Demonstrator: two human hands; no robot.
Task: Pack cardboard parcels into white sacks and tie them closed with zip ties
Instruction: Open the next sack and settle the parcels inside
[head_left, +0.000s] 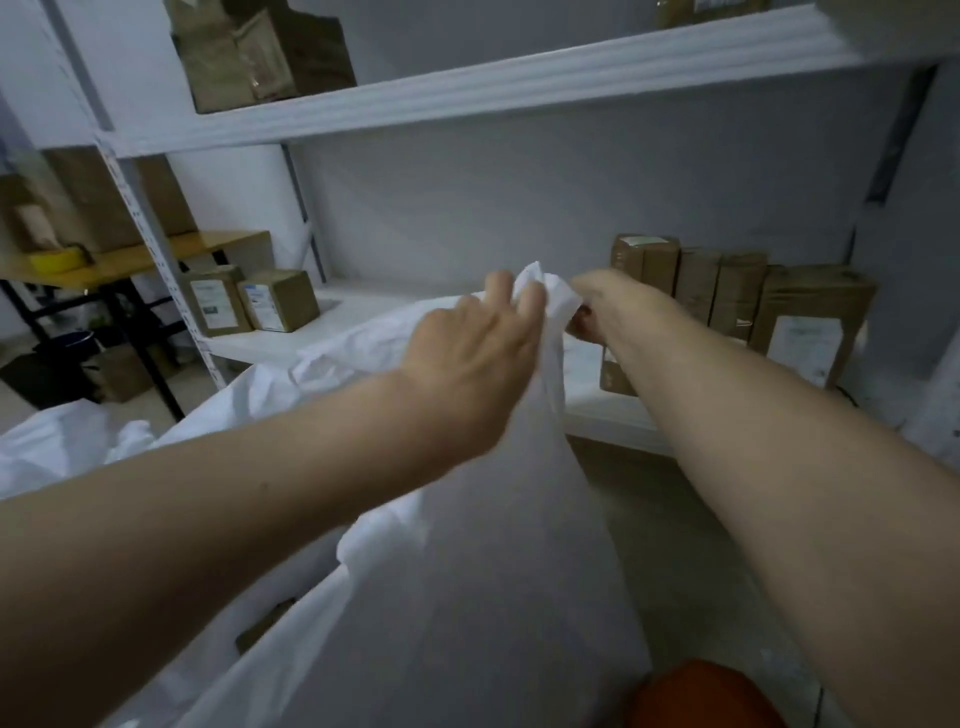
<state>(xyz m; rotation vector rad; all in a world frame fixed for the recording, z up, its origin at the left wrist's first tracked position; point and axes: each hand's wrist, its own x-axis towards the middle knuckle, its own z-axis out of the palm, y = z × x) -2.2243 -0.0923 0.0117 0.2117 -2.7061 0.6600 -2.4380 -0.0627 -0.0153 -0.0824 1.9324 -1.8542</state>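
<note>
A large white sack (483, 561) stands in front of me, its top gathered into a bunch at about chest height. My left hand (478, 358) grips the gathered neck from the left. My right hand (597, 312) pinches the same bunch from the right, fingers mostly hidden behind the fabric. A corner of a cardboard parcel (265, 623) shows through a gap low on the sack's left side. No zip tie is visible.
A white metal shelf (363, 306) holds two labelled boxes (254, 301) on the left and a row of brown parcels (737, 301) on the right. More parcels sit on the upper shelf (260, 52). A wooden table (130, 260) stands far left. Another white sack (62, 447) lies at left.
</note>
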